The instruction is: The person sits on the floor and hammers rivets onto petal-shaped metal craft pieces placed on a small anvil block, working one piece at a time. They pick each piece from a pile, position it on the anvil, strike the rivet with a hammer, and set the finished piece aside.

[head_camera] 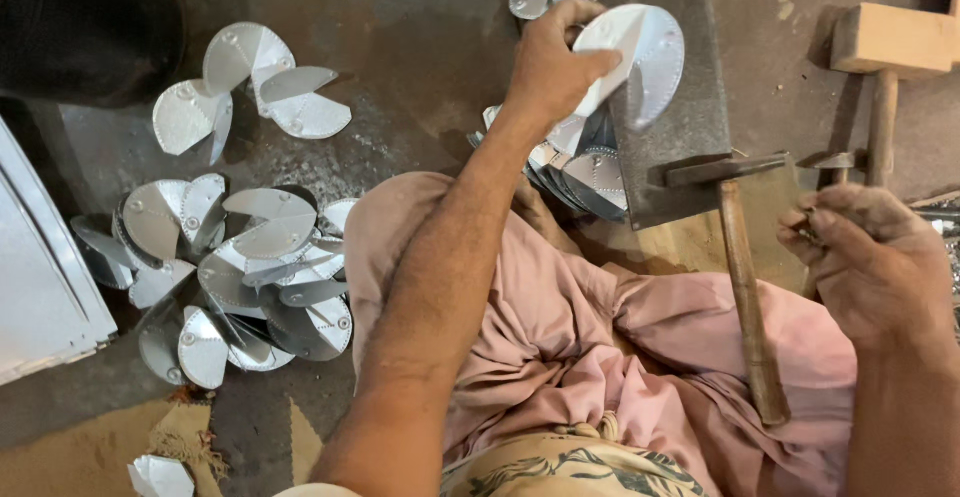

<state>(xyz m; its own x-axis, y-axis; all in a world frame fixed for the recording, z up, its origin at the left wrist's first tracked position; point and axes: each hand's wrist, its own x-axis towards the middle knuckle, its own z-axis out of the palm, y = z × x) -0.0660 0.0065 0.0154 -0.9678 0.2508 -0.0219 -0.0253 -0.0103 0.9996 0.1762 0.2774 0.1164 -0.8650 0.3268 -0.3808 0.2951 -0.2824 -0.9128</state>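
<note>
My left hand point(552, 57) grips a folded round piece of shiny sheet metal point(640, 57) and holds it on top of a long dark steel block point(690, 127). My right hand point(868, 257) is closed around a small thin dark tool, near the head of a second hammer point(835, 162). A wooden-handled hammer point(745, 287) rests with its head on the block's near end and its handle across my pink-clothed lap. More cut metal discs point(590, 172) lie stacked beside the block under my left wrist.
Several folded metal discs point(245, 277) lie heaped on the dark floor at left, with others point(255, 82) farther off. A wooden mallet point(890, 47) lies at upper right. A flat metal sheet point(40, 287) leans at the left edge.
</note>
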